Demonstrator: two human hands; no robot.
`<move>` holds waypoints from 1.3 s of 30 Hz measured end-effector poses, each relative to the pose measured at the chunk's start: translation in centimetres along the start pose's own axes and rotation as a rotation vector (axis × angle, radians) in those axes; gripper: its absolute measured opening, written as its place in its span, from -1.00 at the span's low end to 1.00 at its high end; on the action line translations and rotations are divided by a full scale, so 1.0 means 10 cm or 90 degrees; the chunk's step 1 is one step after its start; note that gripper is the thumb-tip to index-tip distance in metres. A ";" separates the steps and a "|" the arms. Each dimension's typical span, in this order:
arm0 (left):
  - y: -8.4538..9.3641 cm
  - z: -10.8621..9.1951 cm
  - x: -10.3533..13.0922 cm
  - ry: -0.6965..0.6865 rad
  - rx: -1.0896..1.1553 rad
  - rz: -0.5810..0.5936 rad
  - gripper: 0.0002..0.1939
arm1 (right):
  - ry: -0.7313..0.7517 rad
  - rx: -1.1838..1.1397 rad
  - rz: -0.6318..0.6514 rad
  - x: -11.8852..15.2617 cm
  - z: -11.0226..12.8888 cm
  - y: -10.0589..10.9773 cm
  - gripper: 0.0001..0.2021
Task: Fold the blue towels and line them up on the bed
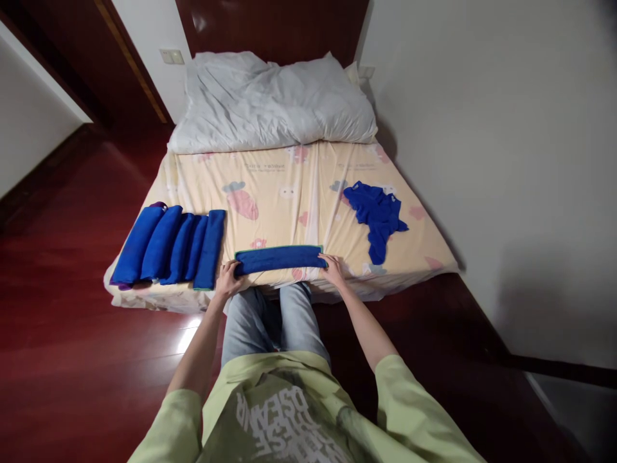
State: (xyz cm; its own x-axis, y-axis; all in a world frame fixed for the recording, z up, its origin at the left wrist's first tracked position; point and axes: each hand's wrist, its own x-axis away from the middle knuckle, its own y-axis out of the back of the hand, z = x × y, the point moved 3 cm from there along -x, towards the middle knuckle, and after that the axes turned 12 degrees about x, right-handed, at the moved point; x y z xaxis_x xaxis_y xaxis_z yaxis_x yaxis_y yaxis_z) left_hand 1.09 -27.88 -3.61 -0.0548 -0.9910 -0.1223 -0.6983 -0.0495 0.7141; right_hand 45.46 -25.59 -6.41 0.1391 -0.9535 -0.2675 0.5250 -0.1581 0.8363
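Observation:
A blue towel (279, 258) with a green edge lies folded into a long strip near the front edge of the bed. My left hand (228, 278) grips its left end, fingers curled over the cloth. At the other end, my right hand (331, 267) pinches the right corner. Just left of my left hand, a row of several folded blue towels (180, 247) lies side by side, one showing a purple edge. Farther to the right lies a crumpled blue cloth (375, 212), apart from both hands.
The bed (270, 212) has a pale yellow sheet with printed strawberries and clouds. A white quilt (274, 103) is heaped at the head end, against the dark headboard (274, 29). A white wall (491, 161) stands at the right, and dark red floor (72, 276) shows at the left.

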 end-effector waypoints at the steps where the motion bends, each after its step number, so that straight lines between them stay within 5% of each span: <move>1: 0.00 0.01 -0.01 0.000 0.003 0.002 -0.45 | -0.007 -0.008 0.000 -0.01 -0.02 -0.01 -0.45; 9: 0.04 0.12 -0.11 0.022 0.043 -0.018 -0.43 | -0.093 -0.147 0.022 -0.20 -0.19 -0.04 -0.59; 15: 0.10 0.14 -0.34 0.121 0.045 -0.062 -0.60 | -0.171 -0.163 0.011 -0.41 -0.30 -0.04 -0.76; 27: 0.01 0.31 -0.93 0.197 0.038 -0.074 -0.68 | -0.227 -0.097 -0.009 -0.79 -0.35 -0.14 -0.64; 36: 0.01 0.09 -0.91 0.113 -0.062 -0.141 -0.69 | -0.263 -0.015 -0.032 -0.82 -0.23 -0.15 -0.72; 39: 0.02 -0.02 -0.86 0.002 -0.100 -0.062 -0.75 | -0.256 0.052 -0.090 -0.79 -0.10 -0.05 -0.71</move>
State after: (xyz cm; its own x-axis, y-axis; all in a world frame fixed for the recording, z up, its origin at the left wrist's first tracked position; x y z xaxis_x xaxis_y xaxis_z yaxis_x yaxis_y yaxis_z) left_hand 1.52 -19.35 -2.29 0.0096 -0.9808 -0.1945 -0.5804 -0.1639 0.7976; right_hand 44.94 -17.71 -5.22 -0.2761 -0.9426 -0.1877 0.4451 -0.2985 0.8443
